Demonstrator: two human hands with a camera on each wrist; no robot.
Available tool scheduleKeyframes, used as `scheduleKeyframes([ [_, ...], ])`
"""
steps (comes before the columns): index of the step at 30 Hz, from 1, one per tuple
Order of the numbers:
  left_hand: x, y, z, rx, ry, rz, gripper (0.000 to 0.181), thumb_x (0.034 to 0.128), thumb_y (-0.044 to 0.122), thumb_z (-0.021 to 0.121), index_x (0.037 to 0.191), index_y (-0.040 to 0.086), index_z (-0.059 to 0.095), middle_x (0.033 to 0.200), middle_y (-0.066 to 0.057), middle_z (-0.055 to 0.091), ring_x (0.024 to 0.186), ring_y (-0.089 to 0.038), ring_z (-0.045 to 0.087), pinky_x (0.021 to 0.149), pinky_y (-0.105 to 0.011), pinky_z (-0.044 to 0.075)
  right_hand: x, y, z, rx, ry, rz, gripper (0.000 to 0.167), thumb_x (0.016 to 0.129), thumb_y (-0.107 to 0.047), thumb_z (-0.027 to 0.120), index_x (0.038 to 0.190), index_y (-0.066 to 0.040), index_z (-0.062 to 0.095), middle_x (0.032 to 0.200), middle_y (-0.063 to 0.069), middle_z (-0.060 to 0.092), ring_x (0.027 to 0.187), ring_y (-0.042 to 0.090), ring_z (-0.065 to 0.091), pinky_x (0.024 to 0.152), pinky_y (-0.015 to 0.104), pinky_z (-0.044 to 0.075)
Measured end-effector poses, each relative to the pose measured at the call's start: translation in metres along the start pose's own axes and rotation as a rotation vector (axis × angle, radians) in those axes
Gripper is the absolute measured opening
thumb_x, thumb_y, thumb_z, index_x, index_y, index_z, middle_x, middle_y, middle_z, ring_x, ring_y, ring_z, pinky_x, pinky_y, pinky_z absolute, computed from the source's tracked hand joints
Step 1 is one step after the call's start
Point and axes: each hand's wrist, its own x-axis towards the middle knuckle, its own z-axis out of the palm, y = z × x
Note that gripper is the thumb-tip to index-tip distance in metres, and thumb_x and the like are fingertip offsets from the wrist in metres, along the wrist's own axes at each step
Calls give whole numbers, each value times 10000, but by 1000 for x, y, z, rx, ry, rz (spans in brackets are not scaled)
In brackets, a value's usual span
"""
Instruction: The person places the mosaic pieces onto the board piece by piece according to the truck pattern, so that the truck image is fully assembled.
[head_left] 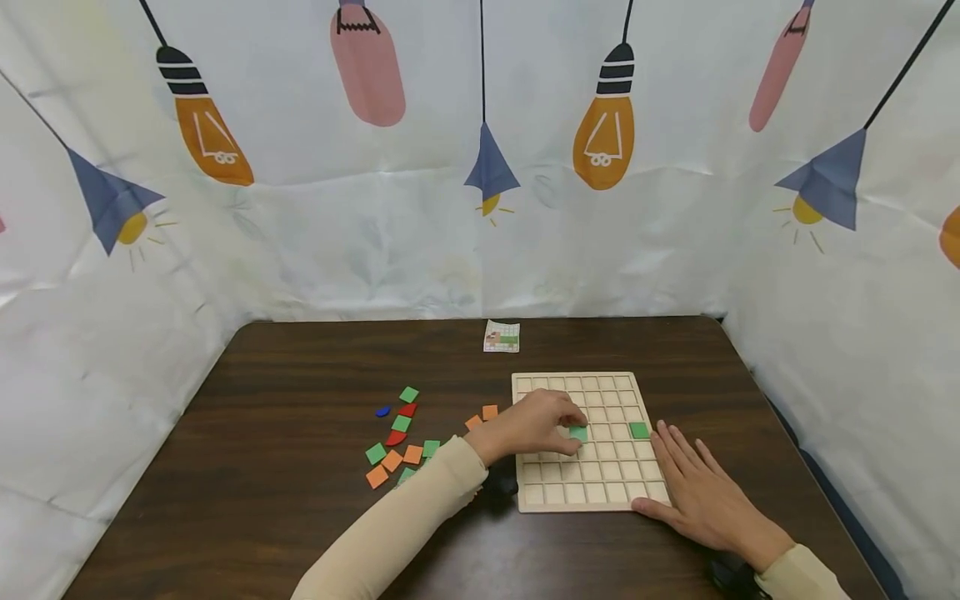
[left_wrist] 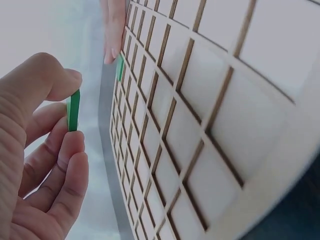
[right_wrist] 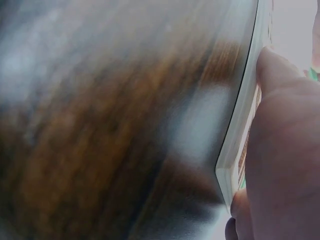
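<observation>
Between thumb and fingers my left hand (head_left: 536, 423) pinches a green square tile (left_wrist: 73, 111), holding it above the wooden grid board (head_left: 577, 497). The board's raised strips divide it into many square cells. One green tile (head_left: 639, 430) lies in a cell near the board's right edge. Along that edge, my right hand (head_left: 701, 492) rests with its fingers straight, touching the board's rim. In the right wrist view, the thumb (right_wrist: 275, 70) lies against the board's side (right_wrist: 232, 155).
Left of the board lie loose green, orange, red and blue pieces, among them an orange tile (head_left: 377, 477), a red piece (head_left: 396, 437) and a blue piece (head_left: 383, 411); the left forearm covers some. A small printed card (head_left: 502, 337) lies at the dark table's (head_left: 300, 375) far edge.
</observation>
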Motion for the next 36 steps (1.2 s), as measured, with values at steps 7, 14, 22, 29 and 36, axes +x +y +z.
scheduleKeyframes([
  [7, 13, 3, 11, -4, 18, 22, 284, 931, 263, 752, 1178, 126, 782, 1087, 20, 754, 937, -39, 658, 825, -87, 486, 1, -2, -2, -22, 25, -22, 1051, 914, -710, 599, 1635, -26, 261, 1712, 226, 234, 1559, 453, 288, 1220, 624, 207],
  [14, 25, 10, 21, 5, 31, 6, 289, 919, 272, 756, 1175, 141, 785, 1070, 34, 753, 921, -14, 658, 809, -73, 476, 2, -2, -4, 6, -3, -9, 1050, 918, -705, 598, 1643, -34, 241, 1726, 215, 195, 1577, 449, 253, 1233, 628, 195],
  [22, 44, 17, 37, -20, 43, -24, 305, 940, 288, 739, 1204, 139, 774, 1094, 23, 765, 932, -15, 675, 816, -85, 501, 1, 0, -2, 7, 1, -6, 1045, 919, -700, 600, 1642, -35, 244, 1723, 219, 202, 1574, 454, 259, 1227, 641, 199],
  [29, 59, 26, 48, -40, 63, -47, 317, 919, 261, 734, 1202, 125, 779, 1082, 28, 781, 897, 7, 661, 797, -79, 491, 2, 0, -1, 0, 9, -10, 1043, 920, -716, 584, 1640, -38, 255, 1728, 209, 193, 1582, 444, 245, 1233, 648, 188],
  [36, 68, 31, 57, -9, 68, -50, 311, 919, 268, 729, 1193, 133, 784, 1081, 46, 787, 884, 35, 660, 787, -64, 487, 0, 1, -3, -8, -2, -1, 1030, 926, -712, 579, 1638, -39, 263, 1731, 201, 189, 1589, 435, 236, 1240, 645, 183],
])
